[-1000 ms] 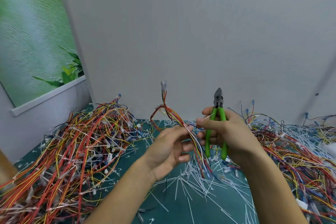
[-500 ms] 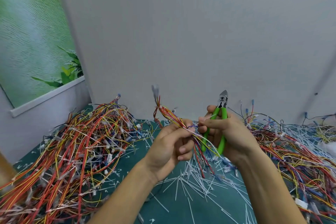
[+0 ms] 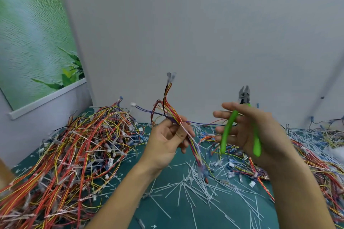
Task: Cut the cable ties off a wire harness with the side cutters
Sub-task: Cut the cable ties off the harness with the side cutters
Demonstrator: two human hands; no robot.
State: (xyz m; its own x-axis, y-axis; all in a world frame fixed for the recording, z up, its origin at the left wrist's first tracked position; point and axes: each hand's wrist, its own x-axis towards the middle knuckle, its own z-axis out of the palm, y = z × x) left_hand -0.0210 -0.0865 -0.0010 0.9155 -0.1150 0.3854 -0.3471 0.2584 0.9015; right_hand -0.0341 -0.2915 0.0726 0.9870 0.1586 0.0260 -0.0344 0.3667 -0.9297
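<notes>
Green-handled side cutters (image 3: 229, 130) rest in the right hand (image 3: 275, 135), fingers loosely grasping, blades parted. Left hand (image 3: 163, 141) fingers pinch the wire harness (image 3: 168, 109) above the bench (image 3: 208, 219).

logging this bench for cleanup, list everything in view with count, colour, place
wire harness: one, red, yellow and black, upright at centre
side cutters: one, green handles, jaws apart, centre right
left harness pile: one, red and yellow, mat's left
right harness pile: one, same colours, right edge
cut cable ties: many, white, strewn mid-mat
mat: one, dark green, under everything
wall: one, grey, behind
poster: one, green foliage, far left
left hand: one, pinches wire harness
right hand: one, holds side cutters
</notes>
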